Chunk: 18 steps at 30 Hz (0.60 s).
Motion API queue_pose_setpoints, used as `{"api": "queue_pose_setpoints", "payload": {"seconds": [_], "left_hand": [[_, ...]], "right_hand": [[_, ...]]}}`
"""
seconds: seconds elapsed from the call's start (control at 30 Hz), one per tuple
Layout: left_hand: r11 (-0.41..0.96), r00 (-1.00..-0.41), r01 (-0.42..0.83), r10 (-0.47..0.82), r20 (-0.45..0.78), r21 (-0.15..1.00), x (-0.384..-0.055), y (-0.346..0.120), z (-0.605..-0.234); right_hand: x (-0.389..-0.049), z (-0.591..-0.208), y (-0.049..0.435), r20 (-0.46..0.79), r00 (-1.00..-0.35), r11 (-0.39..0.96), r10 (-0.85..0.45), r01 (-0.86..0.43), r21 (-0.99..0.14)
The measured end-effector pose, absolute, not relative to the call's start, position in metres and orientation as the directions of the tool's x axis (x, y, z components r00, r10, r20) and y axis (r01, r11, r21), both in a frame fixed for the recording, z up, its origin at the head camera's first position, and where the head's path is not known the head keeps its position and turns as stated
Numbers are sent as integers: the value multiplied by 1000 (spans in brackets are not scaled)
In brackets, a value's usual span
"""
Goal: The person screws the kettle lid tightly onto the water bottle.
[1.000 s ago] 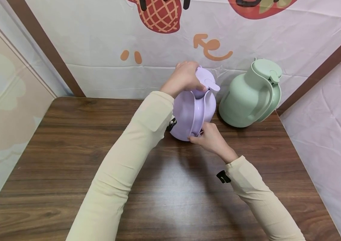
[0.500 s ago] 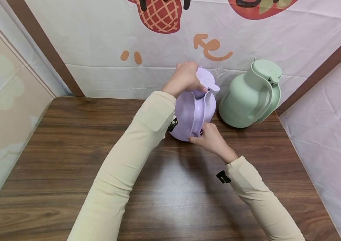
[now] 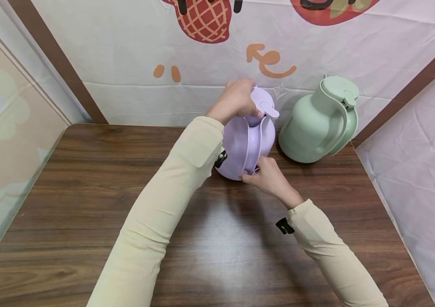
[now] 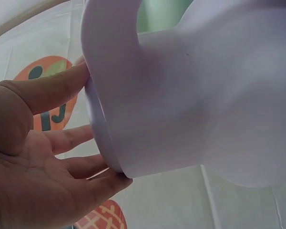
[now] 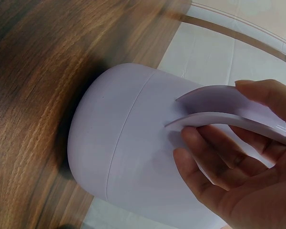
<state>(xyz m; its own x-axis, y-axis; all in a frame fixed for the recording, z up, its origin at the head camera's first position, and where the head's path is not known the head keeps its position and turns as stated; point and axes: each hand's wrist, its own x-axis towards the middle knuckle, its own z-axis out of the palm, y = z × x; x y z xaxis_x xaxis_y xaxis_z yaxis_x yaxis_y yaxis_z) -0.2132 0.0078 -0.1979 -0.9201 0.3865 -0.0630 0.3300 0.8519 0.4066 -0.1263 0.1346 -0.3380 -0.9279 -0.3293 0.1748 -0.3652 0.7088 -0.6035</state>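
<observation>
A lilac vacuum jug (image 3: 234, 145) stands upright on the wooden table (image 3: 98, 204), its handle (image 3: 253, 147) facing me. My left hand (image 3: 234, 101) holds the lid (image 3: 261, 99) from its left side, thumb near the lid's tab. The left wrist view shows the thumb and fingertips spread around the lid's edge (image 4: 99, 129). Low on the jug, my right hand (image 3: 269, 178) grips the handle. In the right wrist view, the thumb (image 5: 260, 90) lies on the handle's outer side, with several fingers tucked behind it.
To the right of the lilac jug stands a similar green jug (image 3: 309, 123), a small gap between them. A printed cloth wall (image 3: 125, 102) rises directly behind the table, with more panels at the left and right sides.
Very little differs. My left wrist has shifted slightly to the right, while both hands keep their hold and the two jugs stay in place.
</observation>
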Motion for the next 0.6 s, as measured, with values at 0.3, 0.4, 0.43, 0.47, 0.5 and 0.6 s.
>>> {"api": "queue_pose_setpoints", "payload": {"seconds": [0.3, 0.4, 0.43, 0.47, 0.5, 0.6], "left_hand": [[845, -914, 337, 399, -70, 415, -213, 8, -197], [842, -916, 326, 394, -77, 429, -212, 7, -196], [841, -916, 324, 393, -79, 433, -212, 7, -196], [841, -916, 321, 392, -81, 436, -212, 7, -197], [841, -917, 318, 391, -85, 439, -212, 7, -197], [840, -915, 319, 393, -88, 438, -211, 7, -197]], "right_hand": [[-126, -337, 134, 176, -927, 709, -332, -368, -601], [-126, -337, 134, 175, -927, 708, -332, -367, -603], [-126, -337, 134, 175, -927, 708, -332, -367, -604], [-126, -337, 134, 174, -927, 707, -332, -367, -605], [-126, -337, 134, 174, -927, 706, -333, -367, -606], [-126, -337, 134, 172, -927, 706, -334, -367, -606]]}}
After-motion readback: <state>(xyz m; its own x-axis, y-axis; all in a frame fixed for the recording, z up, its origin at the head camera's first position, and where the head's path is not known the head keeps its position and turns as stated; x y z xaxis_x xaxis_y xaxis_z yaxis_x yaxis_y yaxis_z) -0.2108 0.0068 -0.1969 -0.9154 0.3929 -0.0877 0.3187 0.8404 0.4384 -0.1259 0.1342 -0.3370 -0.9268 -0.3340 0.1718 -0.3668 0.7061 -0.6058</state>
